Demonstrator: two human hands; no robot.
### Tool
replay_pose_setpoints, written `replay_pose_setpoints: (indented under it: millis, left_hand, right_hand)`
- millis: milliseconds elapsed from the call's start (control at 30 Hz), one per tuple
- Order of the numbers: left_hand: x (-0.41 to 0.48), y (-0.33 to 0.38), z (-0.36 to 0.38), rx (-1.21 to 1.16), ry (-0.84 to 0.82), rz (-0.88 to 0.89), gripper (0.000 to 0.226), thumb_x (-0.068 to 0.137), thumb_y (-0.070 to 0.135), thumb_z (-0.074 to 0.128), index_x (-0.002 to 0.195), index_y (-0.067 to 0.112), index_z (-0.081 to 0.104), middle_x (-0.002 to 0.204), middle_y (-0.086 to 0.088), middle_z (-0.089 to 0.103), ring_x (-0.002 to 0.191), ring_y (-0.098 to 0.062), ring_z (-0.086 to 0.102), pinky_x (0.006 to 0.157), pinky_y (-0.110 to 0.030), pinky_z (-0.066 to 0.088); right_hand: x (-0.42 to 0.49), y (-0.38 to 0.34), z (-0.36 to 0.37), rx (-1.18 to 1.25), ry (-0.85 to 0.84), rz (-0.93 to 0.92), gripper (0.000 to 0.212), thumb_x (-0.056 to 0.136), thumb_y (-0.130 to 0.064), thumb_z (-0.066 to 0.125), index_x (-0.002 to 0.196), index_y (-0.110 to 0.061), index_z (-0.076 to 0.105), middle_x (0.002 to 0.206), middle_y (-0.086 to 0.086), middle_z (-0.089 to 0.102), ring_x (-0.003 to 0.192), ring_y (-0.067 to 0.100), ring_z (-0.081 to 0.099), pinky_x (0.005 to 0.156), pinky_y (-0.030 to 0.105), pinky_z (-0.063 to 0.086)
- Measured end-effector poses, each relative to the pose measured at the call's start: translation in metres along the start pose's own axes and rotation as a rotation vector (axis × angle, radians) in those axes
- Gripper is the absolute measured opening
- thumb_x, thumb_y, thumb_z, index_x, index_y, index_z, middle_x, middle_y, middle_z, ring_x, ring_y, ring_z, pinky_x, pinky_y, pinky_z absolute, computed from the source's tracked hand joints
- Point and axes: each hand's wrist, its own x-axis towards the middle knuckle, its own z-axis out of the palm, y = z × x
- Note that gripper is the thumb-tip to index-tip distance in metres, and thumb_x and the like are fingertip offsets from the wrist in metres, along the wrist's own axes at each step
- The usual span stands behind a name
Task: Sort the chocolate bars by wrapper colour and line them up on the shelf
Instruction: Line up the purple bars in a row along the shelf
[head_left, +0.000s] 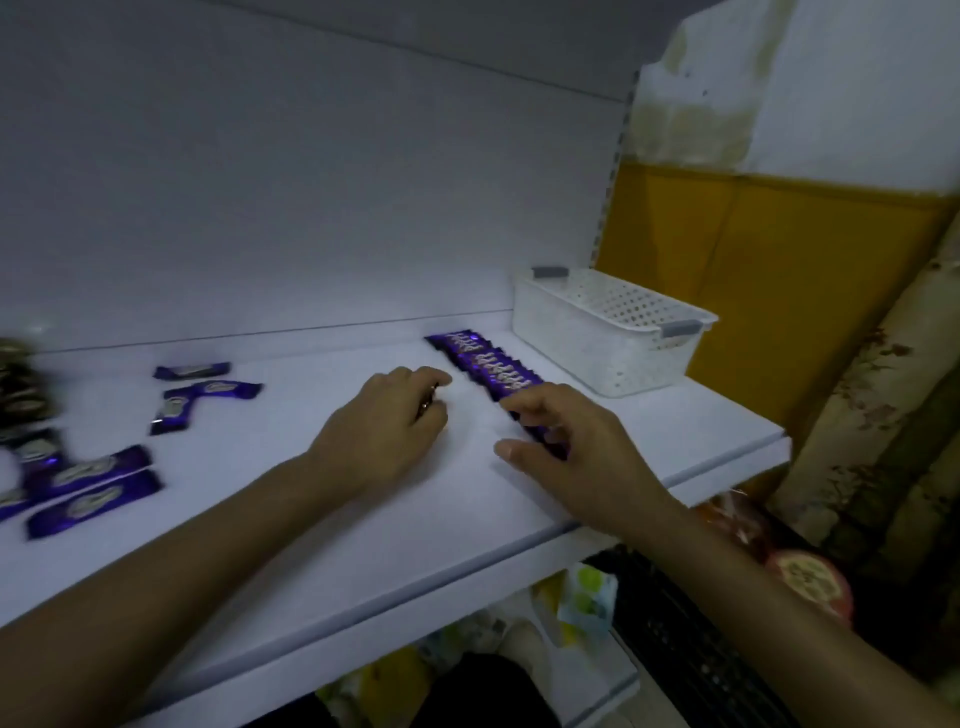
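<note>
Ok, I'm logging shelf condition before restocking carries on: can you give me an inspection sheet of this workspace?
Surface: white shelf board, flat, no spills seen.
Job's things: row of purple-wrapped chocolate bars lined up at right; loose purple-wrapped bars scattered left; blurred dark-wrapped pile far left.
Clutter: white perforated plastic basket with grey handles, right of the row, nothing seen inside.
Hands: left hand curled, contents unclear; right hand fingers grip the row's near end.
Cables: nothing seen.
Surroundings: yellow wall panel right; colourful packets on the shelf below.
</note>
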Motion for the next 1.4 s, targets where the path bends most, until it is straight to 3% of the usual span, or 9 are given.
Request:
replay_pose_setpoints:
  millis: [100, 300, 667, 767, 900, 1000, 1167, 1267, 1400]
  left_hand:
    - [-0.028, -0.034, -0.032, 0.274, -0.039, -0.082, 0.055, 0.098, 0.03, 0.039, 0.151, 0.023, 0.022, 0.152, -0.004, 0.031, 0.139, -0.024, 0.026, 0.109, -0.04, 0.03]
    - [-0.091, -0.08, -0.073, 0.606, -0.122, -0.428, 0.062, 0.099, 0.051, 0.023, 0.152, 0.031, -0.001, 0.161, -0.002, -0.011, 0.147, -0.025, -0.014, 0.115, -0.053, -0.002]
    - [-0.094, -0.105, -0.09, 0.626, -0.166, -0.6, 0.096, 0.075, 0.087, 0.014, 0.152, 0.033, -0.005, 0.159, -0.003, -0.019, 0.142, -0.035, -0.026, 0.109, -0.065, -0.013]
    - [-0.102, -0.115, -0.092, 0.547, -0.15, -0.67, 0.098, 0.073, 0.088, 0.012, 0.152, 0.033, -0.005, 0.161, -0.003, -0.011, 0.144, -0.037, -0.019, 0.112, -0.06, -0.006]
    - [-0.1, -0.118, -0.094, 0.437, -0.008, -0.416, 0.084, 0.085, 0.073, 0.035, 0.151, 0.026, 0.014, 0.157, 0.002, 0.018, 0.145, -0.025, 0.011, 0.116, -0.042, 0.015]
    - [-0.094, -0.121, -0.099, 0.178, 0.108, -0.294, 0.081, 0.08, 0.061, 0.061, 0.145, 0.025, 0.027, 0.15, 0.007, 0.023, 0.133, -0.013, 0.032, 0.107, -0.027, 0.031]
    - [-0.082, -0.135, -0.095, 0.391, -0.003, -0.582, 0.121, 0.058, 0.093, 0.045, 0.151, 0.032, -0.004, 0.161, 0.005, -0.008, 0.148, -0.022, -0.006, 0.112, -0.059, -0.006]
    - [-0.06, -0.139, -0.091, 0.318, -0.06, -0.559, 0.124, 0.058, 0.089, 0.052, 0.152, 0.026, 0.002, 0.161, -0.001, 0.006, 0.148, -0.027, 0.004, 0.116, -0.059, 0.006]
    - [-0.029, -0.132, -0.075, 0.153, 0.04, -0.33, 0.097, 0.065, 0.063, 0.074, 0.142, 0.019, 0.034, 0.139, 0.001, 0.045, 0.129, -0.02, 0.04, 0.108, -0.04, 0.036]
  right_hand:
    - [0.012, -0.019, 0.043, 0.024, -0.134, -0.023, 0.045, 0.087, -0.024, 0.067, 0.128, -0.023, 0.05, 0.129, -0.009, 0.049, 0.116, 0.005, 0.048, 0.091, 0.012, 0.036]
    - [0.056, -0.069, 0.128, 0.008, -0.372, -0.056, 0.045, 0.096, -0.028, 0.052, 0.138, -0.023, 0.04, 0.145, -0.004, 0.036, 0.132, 0.012, 0.036, 0.102, 0.02, 0.028]
    - [0.13, -0.1, 0.218, 0.092, -0.309, 0.001, 0.039, 0.095, -0.041, 0.048, 0.129, -0.02, 0.053, 0.135, 0.005, 0.048, 0.118, 0.021, 0.049, 0.099, 0.034, 0.04]
    - [0.153, -0.112, 0.239, 0.07, -0.309, -0.047, 0.046, 0.095, -0.048, 0.043, 0.132, -0.021, 0.051, 0.14, 0.003, 0.046, 0.122, 0.022, 0.048, 0.102, 0.036, 0.038]
    - [0.173, -0.124, 0.257, 0.013, -0.454, -0.108, 0.047, 0.097, -0.053, 0.036, 0.132, -0.026, 0.051, 0.138, -0.003, 0.049, 0.123, 0.017, 0.048, 0.104, 0.034, 0.035]
    - [0.172, -0.121, 0.252, 0.219, -0.572, -0.044, 0.034, 0.1, -0.035, 0.036, 0.12, -0.022, 0.06, 0.128, -0.003, 0.056, 0.117, 0.017, 0.052, 0.105, 0.037, 0.038]
    - [0.155, -0.112, 0.227, 0.52, -0.614, 0.048, 0.024, 0.099, -0.018, 0.044, 0.113, -0.018, 0.064, 0.109, 0.001, 0.068, 0.102, 0.011, 0.063, 0.086, 0.019, 0.051]
    - [0.146, -0.109, 0.216, 0.705, -0.586, 0.225, 0.026, 0.097, -0.022, 0.047, 0.119, -0.031, 0.059, 0.111, -0.004, 0.067, 0.101, 0.007, 0.064, 0.076, 0.018, 0.051]
    - [0.141, -0.098, 0.202, 0.906, -0.43, 0.459, 0.024, 0.096, -0.023, 0.049, 0.113, -0.032, 0.064, 0.104, -0.002, 0.07, 0.098, 0.012, 0.066, 0.084, 0.034, 0.052]
